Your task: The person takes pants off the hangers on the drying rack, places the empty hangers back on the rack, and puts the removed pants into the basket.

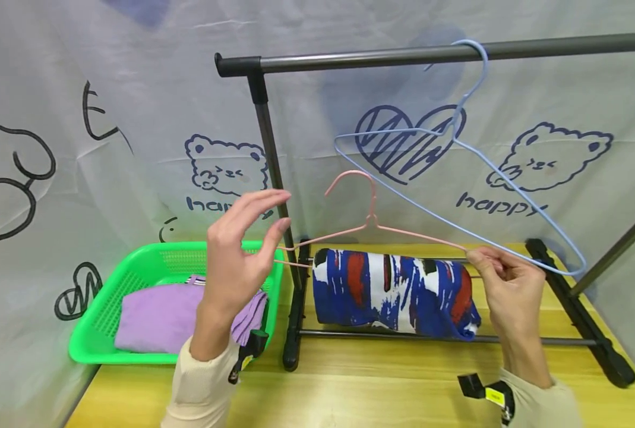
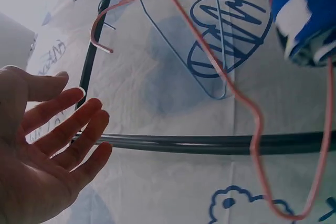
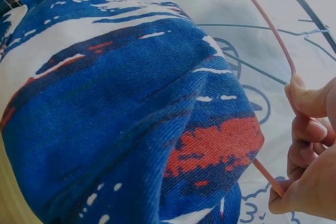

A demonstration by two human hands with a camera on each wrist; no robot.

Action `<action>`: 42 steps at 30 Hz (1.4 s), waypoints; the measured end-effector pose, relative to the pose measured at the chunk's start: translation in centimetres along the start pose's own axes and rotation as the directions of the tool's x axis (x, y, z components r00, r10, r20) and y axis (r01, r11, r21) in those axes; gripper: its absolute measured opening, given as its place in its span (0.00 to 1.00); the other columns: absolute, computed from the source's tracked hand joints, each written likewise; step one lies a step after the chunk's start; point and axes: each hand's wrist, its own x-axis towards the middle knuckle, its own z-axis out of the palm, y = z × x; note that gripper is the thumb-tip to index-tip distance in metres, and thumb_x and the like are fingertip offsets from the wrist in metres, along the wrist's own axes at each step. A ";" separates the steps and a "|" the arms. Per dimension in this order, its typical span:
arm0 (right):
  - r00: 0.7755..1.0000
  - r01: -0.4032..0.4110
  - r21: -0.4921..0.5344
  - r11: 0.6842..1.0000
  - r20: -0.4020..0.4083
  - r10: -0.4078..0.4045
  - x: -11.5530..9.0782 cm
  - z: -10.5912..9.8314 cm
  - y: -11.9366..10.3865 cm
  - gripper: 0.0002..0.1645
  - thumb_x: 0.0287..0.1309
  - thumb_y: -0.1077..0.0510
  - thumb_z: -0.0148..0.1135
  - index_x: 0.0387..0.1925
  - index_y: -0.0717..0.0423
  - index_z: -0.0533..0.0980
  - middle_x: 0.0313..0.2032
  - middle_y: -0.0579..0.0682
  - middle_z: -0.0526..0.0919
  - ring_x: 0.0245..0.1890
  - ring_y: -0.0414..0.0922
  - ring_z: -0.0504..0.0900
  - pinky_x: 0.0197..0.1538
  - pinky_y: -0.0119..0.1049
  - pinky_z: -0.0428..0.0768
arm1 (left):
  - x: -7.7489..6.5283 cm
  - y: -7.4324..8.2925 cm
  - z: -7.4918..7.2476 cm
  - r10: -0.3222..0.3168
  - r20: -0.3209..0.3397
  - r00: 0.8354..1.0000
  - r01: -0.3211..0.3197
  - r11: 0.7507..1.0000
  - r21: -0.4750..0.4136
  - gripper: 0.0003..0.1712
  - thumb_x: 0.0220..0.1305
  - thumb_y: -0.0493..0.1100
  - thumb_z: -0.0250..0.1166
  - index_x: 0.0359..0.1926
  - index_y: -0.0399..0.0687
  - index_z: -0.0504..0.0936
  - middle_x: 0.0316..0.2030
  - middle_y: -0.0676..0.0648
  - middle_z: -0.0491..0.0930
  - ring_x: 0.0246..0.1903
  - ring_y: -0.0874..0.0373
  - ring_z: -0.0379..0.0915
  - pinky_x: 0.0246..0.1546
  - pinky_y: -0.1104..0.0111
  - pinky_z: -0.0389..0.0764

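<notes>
My right hand (image 1: 512, 291) grips the right end of a pink clothes hanger (image 1: 372, 220), thumb and fingers around the wire. Over the hanger's lower bar hangs a blue denim garment (image 1: 397, 291) with red and white paint-like streaks. In the right wrist view, the cloth (image 3: 121, 98) drapes down close beside the gripping fingers. My left hand (image 1: 237, 255) is raised near the hanger's left end, thumb and fingers spread apart. The left wrist view shows that hand (image 2: 52, 150) holding nothing, apart from the bent pink wire (image 2: 257, 129).
A light blue hanger (image 1: 472, 142) hangs bare from the rack's top rail (image 1: 360, 59), its lower corner overlapping my right hand in the head view. To the left stands a green basket (image 1: 89, 336) with a folded purple garment (image 1: 159, 318). The rack's black feet (image 1: 291, 348) stand on a wooden table (image 1: 381, 386).
</notes>
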 end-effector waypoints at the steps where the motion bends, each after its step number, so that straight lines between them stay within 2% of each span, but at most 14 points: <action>1: 1.000 -0.009 -0.010 1.000 -0.002 0.008 -0.1 0.0 0.0 0.06 0.58 0.73 0.70 0.34 0.78 0.81 0.23 0.46 0.77 0.22 0.38 0.67 0.24 0.22 0.64 | -0.7 0.0 0.1 -0.022 0.012 1.000 0.022 1.000 -0.007 0.17 0.64 0.31 0.70 0.54 0.37 0.86 0.53 0.44 0.85 0.56 0.50 0.81 0.61 0.58 0.76; 8: 0.999 -0.035 -0.059 0.998 -0.025 0.034 -0.3 0.3 0.0 0.06 0.58 0.72 0.70 0.34 0.77 0.81 0.23 0.46 0.77 0.23 0.38 0.67 0.24 0.22 0.64 | -3.9 -0.4 0.8 -0.110 0.091 0.990 0.112 0.994 -0.012 0.16 0.64 0.33 0.71 0.53 0.40 0.86 0.54 0.48 0.84 0.55 0.52 0.81 0.59 0.59 0.78; 14: 0.999 -0.023 0.002 1.000 -0.038 0.023 -0.5 0.4 -0.1 0.01 0.57 0.73 0.70 0.31 0.71 0.83 0.22 0.47 0.75 0.22 0.39 0.66 0.23 0.22 0.63 | -5.3 -0.8 1.3 -0.144 0.116 0.983 0.149 0.988 -0.039 0.17 0.64 0.33 0.72 0.54 0.42 0.87 0.54 0.49 0.84 0.55 0.53 0.80 0.59 0.59 0.78; 19: 1.000 0.002 0.019 1.000 -0.020 -0.002 -0.4 0.6 -0.1 0.05 0.57 0.73 0.71 0.32 0.76 0.82 0.21 0.47 0.77 0.20 0.38 0.65 0.21 0.22 0.62 | -5.9 -1.2 1.7 -0.137 0.154 0.978 0.141 0.990 -0.015 0.17 0.64 0.34 0.72 0.54 0.42 0.87 0.54 0.48 0.85 0.56 0.52 0.80 0.60 0.58 0.77; 23: 1.000 0.009 0.047 0.999 -0.007 -0.009 -0.4 0.6 -0.1 0.06 0.57 0.73 0.71 0.31 0.77 0.81 0.22 0.48 0.81 0.19 0.37 0.67 0.21 0.21 0.64 | -6.3 -1.4 1.9 -0.111 0.212 0.971 0.118 0.993 -0.019 0.17 0.63 0.34 0.72 0.54 0.42 0.87 0.53 0.48 0.85 0.56 0.52 0.80 0.60 0.58 0.77; 26: 1.000 0.025 0.004 1.000 0.002 -0.025 -0.5 0.6 -0.2 0.08 0.57 0.73 0.71 0.32 0.79 0.80 0.23 0.48 0.81 0.20 0.37 0.67 0.22 0.20 0.65 | -6.6 -1.3 2.0 -0.093 0.289 0.953 0.102 0.995 -0.017 0.16 0.63 0.35 0.73 0.52 0.41 0.87 0.51 0.48 0.86 0.55 0.53 0.81 0.60 0.58 0.78; 29: 0.999 0.032 -0.043 0.999 0.009 -0.032 -0.6 0.5 -0.3 0.09 0.58 0.72 0.71 0.33 0.80 0.80 0.24 0.47 0.80 0.21 0.37 0.67 0.22 0.21 0.65 | -6.8 -1.1 2.4 -0.094 0.370 0.924 0.093 0.995 0.020 0.16 0.64 0.37 0.73 0.53 0.41 0.87 0.53 0.47 0.85 0.57 0.52 0.80 0.61 0.57 0.78; 33: 0.999 0.043 -0.042 0.998 0.025 -0.042 -0.8 0.5 -0.4 0.07 0.58 0.73 0.70 0.33 0.79 0.80 0.23 0.47 0.79 0.21 0.38 0.67 0.22 0.22 0.63 | -7.1 -0.9 3.3 -0.137 0.455 0.880 0.096 0.989 0.113 0.22 0.66 0.42 0.72 0.60 0.42 0.84 0.62 0.45 0.80 0.64 0.50 0.74 0.64 0.54 0.75; 36: 0.998 0.053 -0.052 0.997 0.038 -0.051 -0.9 0.5 -0.5 0.07 0.58 0.72 0.71 0.33 0.78 0.81 0.23 0.47 0.78 0.21 0.38 0.66 0.23 0.22 0.63 | -7.3 -0.9 4.0 -0.177 0.495 0.851 0.099 0.979 0.179 0.28 0.66 0.46 0.72 0.65 0.43 0.80 0.68 0.43 0.74 0.69 0.48 0.68 0.66 0.51 0.72; 39: 0.997 0.065 -0.068 0.996 0.049 -0.062 -1.1 0.6 -0.7 0.07 0.58 0.72 0.71 0.32 0.77 0.81 0.23 0.47 0.77 0.22 0.38 0.67 0.23 0.22 0.63 | -7.4 -1.1 4.8 -0.205 0.513 0.834 0.103 0.970 0.219 0.35 0.64 0.48 0.73 0.69 0.42 0.76 0.70 0.42 0.71 0.70 0.48 0.65 0.67 0.51 0.71; 42: 0.995 0.081 -0.065 0.995 0.064 -0.077 -1.3 0.8 -1.0 0.07 0.58 0.72 0.71 0.32 0.77 0.81 0.23 0.47 0.77 0.22 0.38 0.67 0.23 0.23 0.62 | -7.5 -1.4 5.4 -0.217 0.515 0.829 0.098 0.964 0.249 0.40 0.62 0.51 0.75 0.71 0.41 0.74 0.69 0.43 0.72 0.70 0.46 0.66 0.68 0.51 0.70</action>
